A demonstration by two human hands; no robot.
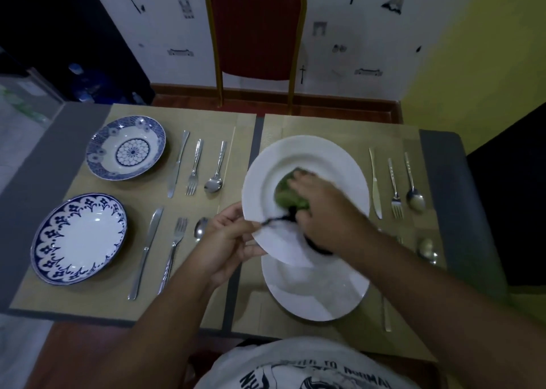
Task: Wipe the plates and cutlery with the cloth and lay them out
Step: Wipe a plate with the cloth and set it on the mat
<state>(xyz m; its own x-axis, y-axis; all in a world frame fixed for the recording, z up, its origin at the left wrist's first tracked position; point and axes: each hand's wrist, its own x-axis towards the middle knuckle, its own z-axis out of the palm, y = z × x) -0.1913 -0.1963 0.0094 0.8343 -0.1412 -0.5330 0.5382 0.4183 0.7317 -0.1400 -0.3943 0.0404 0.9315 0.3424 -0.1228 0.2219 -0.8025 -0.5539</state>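
Two patterned dishes lie at the left of the frame on a tan placemat (88, 297): a blue floral plate (126, 148) above and a blue-rimmed plate (79, 239) below. Just right of each is a row of knife, fork and spoon, the upper cutlery set (195, 167) and the lower cutlery set (172, 253).

At top centre stands a red chair (255, 28). Below it, the left grip (227, 241) curls round the lower left rim of a white plate (307, 158), holding it tilted above a second white plate (319, 294) that lies flat on the right placemat (325, 126). The right grip (322, 208) clutches a green cloth (285, 193) and presses it against the middle of the held plate.

Further right, a third cutlery set (395, 188) lies side by side. Lower down, a lone spoon (427, 248) shows beside the right forearm. A grey counter (443, 182) edges the mats at far right.
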